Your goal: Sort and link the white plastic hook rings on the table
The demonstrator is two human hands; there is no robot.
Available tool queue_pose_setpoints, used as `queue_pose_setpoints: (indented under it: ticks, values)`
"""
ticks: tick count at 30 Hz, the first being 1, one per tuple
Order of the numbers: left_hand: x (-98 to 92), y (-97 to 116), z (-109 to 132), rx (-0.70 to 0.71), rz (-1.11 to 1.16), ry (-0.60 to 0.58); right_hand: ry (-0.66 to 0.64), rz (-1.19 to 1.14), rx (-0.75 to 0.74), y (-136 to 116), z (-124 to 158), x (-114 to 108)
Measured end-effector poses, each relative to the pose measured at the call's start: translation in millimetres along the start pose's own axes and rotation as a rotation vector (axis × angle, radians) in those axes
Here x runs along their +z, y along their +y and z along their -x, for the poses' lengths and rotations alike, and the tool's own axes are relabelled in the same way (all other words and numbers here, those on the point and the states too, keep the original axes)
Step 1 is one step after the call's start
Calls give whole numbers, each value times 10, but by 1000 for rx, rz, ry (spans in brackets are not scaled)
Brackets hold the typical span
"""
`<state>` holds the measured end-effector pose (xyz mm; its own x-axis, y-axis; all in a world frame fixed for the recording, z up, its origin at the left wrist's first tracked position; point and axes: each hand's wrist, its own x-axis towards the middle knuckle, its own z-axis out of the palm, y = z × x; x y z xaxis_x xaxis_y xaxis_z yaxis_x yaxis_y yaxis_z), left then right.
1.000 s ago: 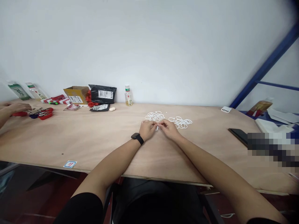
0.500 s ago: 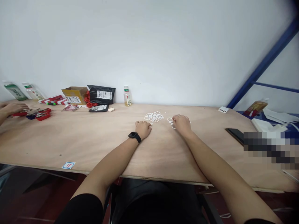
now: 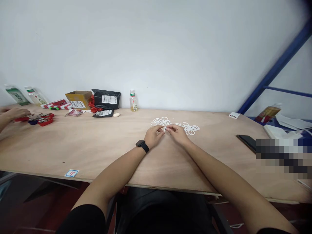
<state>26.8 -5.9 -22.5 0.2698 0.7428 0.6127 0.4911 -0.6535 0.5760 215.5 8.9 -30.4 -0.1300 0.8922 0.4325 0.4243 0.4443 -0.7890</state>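
Note:
My left hand [image 3: 153, 137] and my right hand [image 3: 179, 134] meet fingertip to fingertip a little above the table. A small white piece [image 3: 165, 129] is pinched between them; its full shape is hidden by the fingers. Just behind them lies a pile of white rings [image 3: 161, 121], thin and loosely overlapping. To the right, beyond my right hand, a second pile of white rings [image 3: 191, 128] is spread on the wooden table [image 3: 117, 139]. A black watch sits on my left wrist.
Far left, another person's hand [image 3: 18, 112] is by red and dark pieces [image 3: 45, 119]. Along the wall stand a cardboard box [image 3: 79, 100], black parcels [image 3: 107, 99] and a drink bottle [image 3: 133, 101]. A phone [image 3: 246, 143] and a white multi-port block [image 3: 234, 115] are at right.
My right hand has moved left, off the right pile of rings, and joined my left hand. Its fingers now touch the small white piece there. More of the right pile shows.

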Motion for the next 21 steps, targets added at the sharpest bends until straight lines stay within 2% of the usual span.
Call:
queue_pose_setpoints:
  ticks: [7, 14, 21]
  values:
    - [-5, 16, 8, -61, 93, -10, -28, -15, -50, -126, 62, 5]
    - [-25, -14, -5, -45, 17, -44, -29, -39, -33, -167, 79, 17]
    - [-25, -49, -2, -29, 79, -70, -143, -200, 14, -240, 76, 2]
